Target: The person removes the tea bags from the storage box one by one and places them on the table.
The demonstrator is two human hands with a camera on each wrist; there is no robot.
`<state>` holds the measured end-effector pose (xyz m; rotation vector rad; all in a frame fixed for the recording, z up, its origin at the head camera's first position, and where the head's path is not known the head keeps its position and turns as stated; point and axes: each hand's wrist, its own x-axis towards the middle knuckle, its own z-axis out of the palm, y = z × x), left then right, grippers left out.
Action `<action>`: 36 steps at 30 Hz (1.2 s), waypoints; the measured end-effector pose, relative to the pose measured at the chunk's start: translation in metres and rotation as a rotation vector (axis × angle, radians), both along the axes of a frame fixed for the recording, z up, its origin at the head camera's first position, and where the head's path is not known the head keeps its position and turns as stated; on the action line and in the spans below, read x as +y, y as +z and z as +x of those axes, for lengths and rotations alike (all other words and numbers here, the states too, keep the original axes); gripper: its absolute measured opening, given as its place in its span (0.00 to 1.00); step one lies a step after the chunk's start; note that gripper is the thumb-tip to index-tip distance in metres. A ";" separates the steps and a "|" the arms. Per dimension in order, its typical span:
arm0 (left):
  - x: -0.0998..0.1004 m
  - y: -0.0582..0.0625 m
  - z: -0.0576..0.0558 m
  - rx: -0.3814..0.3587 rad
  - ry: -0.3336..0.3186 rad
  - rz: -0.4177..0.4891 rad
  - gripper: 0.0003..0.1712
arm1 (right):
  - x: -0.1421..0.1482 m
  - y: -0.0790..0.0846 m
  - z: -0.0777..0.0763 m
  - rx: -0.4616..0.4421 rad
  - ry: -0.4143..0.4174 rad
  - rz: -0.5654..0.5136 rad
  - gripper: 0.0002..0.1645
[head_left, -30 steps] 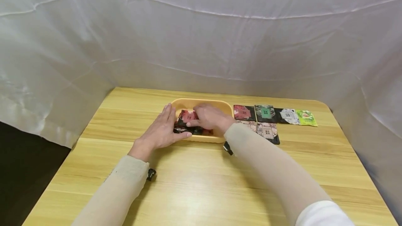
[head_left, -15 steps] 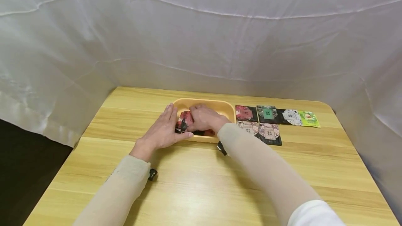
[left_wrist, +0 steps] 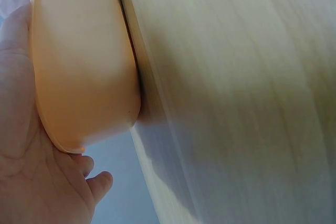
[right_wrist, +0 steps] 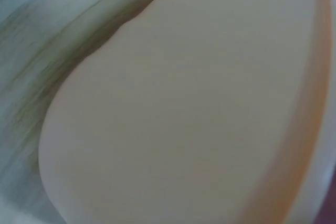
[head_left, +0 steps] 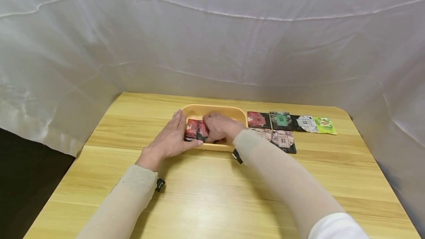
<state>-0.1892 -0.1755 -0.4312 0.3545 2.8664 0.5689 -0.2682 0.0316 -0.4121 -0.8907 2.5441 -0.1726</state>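
Note:
In the head view, a shallow yellow-orange plastic basket (head_left: pixel 229 109) stands on the table. Red-and-black tea sachets (head_left: pixel 191 128) lie in its left part, partly covered by my hands. My left hand (head_left: pixel 167 139) rests against the basket's left end, fingers straight along the rim and thumb at the front edge. The left wrist view shows this palm (left_wrist: pixel 31 182) beside the basket wall (left_wrist: pixel 84 61). Inside the basket, my right hand (head_left: pixel 219 126) reaches down and pinches a red-and-black tea sachet (head_left: pixel 201 131); its fingertips are hidden. Only the basket's outer wall (right_wrist: pixel 184 103) fills the right wrist view.
Right of the basket, a row of tea sachets lies flat: red (head_left: pixel 257 120), green (head_left: pixel 281 120), white (head_left: pixel 306 123) and yellow-green (head_left: pixel 324 125). Pink ones (head_left: pixel 283 139) lie in front, partly behind my right forearm. A pale curtain (head_left: pixel 212 54) hangs behind the wooden table (head_left: pixel 202 202).
My right hand has shifted slightly within the basket. The red-and-black sachets, stacked one over another before, now lie side by side at the left. My left hand has stayed in place.

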 end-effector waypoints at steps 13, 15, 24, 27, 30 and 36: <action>-0.001 0.000 0.000 -0.003 -0.002 -0.019 0.77 | 0.007 0.006 0.002 -0.003 -0.025 0.022 0.62; -0.001 0.000 0.000 -0.003 -0.002 -0.024 0.77 | 0.011 0.007 0.002 0.009 -0.027 0.031 0.62; 0.001 0.001 0.000 0.001 -0.009 -0.017 0.77 | 0.027 0.013 0.004 0.042 -0.033 -0.019 0.58; 0.001 0.001 0.000 0.006 -0.012 -0.023 0.77 | 0.033 0.020 0.005 0.061 -0.031 -0.026 0.61; 0.002 0.002 0.000 0.010 -0.013 -0.031 0.78 | 0.039 0.027 0.006 0.083 -0.036 -0.028 0.66; 0.002 0.005 0.001 0.004 -0.012 -0.043 0.78 | 0.056 0.041 0.009 0.119 -0.050 -0.088 0.65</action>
